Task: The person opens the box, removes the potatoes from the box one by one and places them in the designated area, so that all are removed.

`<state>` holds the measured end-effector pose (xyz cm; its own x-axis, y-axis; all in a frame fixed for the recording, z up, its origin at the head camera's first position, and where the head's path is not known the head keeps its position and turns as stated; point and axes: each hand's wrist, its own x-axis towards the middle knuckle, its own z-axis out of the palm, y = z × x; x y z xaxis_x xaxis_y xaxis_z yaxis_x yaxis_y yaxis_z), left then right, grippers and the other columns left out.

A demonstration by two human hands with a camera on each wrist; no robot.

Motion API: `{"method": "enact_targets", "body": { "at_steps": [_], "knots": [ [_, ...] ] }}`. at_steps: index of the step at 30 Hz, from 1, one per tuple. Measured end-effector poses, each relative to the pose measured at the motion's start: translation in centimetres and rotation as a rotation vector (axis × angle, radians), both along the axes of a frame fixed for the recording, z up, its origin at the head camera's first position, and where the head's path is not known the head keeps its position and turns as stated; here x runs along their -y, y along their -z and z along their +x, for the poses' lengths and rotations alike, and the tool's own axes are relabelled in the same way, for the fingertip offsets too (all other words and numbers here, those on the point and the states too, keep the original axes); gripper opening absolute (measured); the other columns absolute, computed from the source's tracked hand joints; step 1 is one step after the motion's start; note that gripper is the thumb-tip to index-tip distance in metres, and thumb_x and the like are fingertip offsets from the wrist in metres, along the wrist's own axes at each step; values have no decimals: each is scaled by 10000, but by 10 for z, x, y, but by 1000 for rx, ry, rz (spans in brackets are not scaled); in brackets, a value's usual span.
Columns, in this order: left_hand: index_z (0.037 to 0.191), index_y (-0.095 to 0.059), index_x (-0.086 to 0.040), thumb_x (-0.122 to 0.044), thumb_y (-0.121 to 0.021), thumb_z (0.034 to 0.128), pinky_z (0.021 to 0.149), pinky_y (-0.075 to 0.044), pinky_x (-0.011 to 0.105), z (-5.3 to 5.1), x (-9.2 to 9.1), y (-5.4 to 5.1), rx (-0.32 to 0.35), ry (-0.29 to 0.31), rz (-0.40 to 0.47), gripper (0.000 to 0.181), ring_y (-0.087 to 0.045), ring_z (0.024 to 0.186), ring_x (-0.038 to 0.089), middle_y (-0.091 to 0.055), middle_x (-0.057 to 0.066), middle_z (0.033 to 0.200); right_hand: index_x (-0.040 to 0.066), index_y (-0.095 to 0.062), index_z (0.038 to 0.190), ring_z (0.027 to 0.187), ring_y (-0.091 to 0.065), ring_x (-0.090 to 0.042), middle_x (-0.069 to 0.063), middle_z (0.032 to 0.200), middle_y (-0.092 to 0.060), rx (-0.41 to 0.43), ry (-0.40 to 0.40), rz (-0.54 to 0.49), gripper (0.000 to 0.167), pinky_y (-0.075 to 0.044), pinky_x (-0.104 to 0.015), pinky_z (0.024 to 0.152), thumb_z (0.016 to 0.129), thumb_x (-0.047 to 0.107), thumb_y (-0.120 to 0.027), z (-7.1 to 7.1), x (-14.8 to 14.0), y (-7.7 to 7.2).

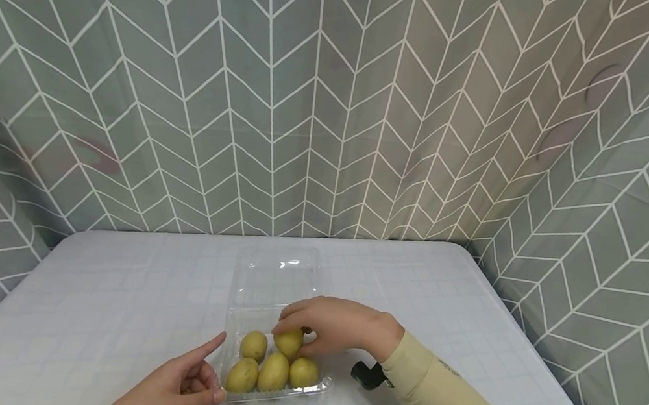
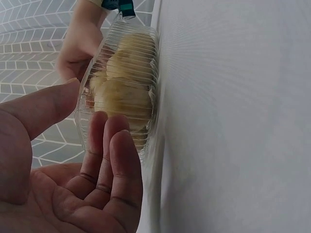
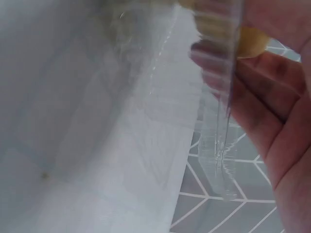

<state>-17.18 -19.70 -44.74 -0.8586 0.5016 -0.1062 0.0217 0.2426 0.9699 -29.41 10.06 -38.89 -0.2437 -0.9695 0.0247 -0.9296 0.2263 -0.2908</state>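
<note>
A clear plastic clamshell box (image 1: 321, 385) lies on the table with its lid (image 1: 276, 276) folded back. Inside it sit several yellow-green oval fruits (image 1: 273, 372), their exact kind not plain. My right hand (image 1: 327, 323) reaches in from the right, fingers and thumb gripping one such fruit (image 1: 289, 341) at the back of the group. In the right wrist view the clear plastic wall partly covers that hand (image 3: 272, 102). My left hand (image 1: 178, 381) is at the box's left side, thumb by the front corner, fingertips (image 2: 125, 150) against or very near the ribbed wall.
A white table covering (image 1: 115, 306) lies under everything. Grey curtains with white chevron lines (image 1: 311, 97) hang behind the table and along its sides. A small black device (image 1: 368, 375) is by the right wrist, below a beige sleeve (image 1: 446, 397).
</note>
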Motion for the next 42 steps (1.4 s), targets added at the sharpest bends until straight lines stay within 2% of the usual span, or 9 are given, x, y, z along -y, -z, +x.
{"method": "enact_targets", "body": {
  "at_steps": [4,7,12,15,22,29,34,42],
  "knots": [
    [1549,-124,62,-164,-684,946,691,-535,272,-1,0,0,-4,-5,-6,853,-613,757,139,-592,116,935,171,-665,1234,937,-534,27,113,1157,-587,86,38,-140,430,-458,-123,795,826,90,-773,2,-6,1],
    [1545,-117,72,-159,-681,947,690,-534,271,-1,1,1,-16,2,-3,853,-613,756,133,-596,119,935,165,-652,1211,1007,-557,2,93,1193,-587,197,91,-237,399,-488,-167,831,839,81,-770,2,-11,6],
    [1545,-109,74,-162,-679,949,688,-527,261,-2,1,2,-13,5,-5,857,-609,751,131,-596,119,933,129,-597,1326,1021,-617,-72,49,1272,-579,345,183,-356,528,-518,-221,836,840,25,-778,1,-24,16],
    [1542,-104,80,-162,-677,949,693,-523,252,-2,1,1,-5,6,-4,859,-605,753,128,-594,119,935,92,-566,1377,995,-640,-89,19,1299,-569,378,224,-398,602,-521,-237,843,826,29,-801,1,-31,19],
    [1533,-98,98,-149,-670,952,686,-512,231,-1,2,2,13,10,10,852,-592,753,112,-594,123,940,7,-560,1343,964,-666,-115,-20,1285,-573,457,307,-495,604,-536,-297,849,799,15,-822,4,-44,23],
    [1528,-85,108,-148,-659,961,689,-519,235,-1,2,3,9,27,20,846,-599,757,109,-600,128,954,115,-564,1377,975,-679,-158,5,1261,-600,512,435,-518,627,-533,-320,864,810,94,-829,6,-65,24],
    [1533,-87,97,-153,-664,959,692,-516,232,-1,0,3,30,21,20,851,-599,767,120,-600,125,960,151,-564,1377,993,-674,-190,-33,1285,-592,557,521,-552,619,-527,-338,877,818,111,-825,6,-86,31],
    [1535,-100,93,-156,-673,953,690,-519,236,-3,1,2,16,9,1,853,-601,762,126,-601,120,949,123,-550,1394,989,-671,-199,-56,1304,-593,527,601,-568,643,-537,-367,846,816,159,-831,4,-109,41]
  ]
}}
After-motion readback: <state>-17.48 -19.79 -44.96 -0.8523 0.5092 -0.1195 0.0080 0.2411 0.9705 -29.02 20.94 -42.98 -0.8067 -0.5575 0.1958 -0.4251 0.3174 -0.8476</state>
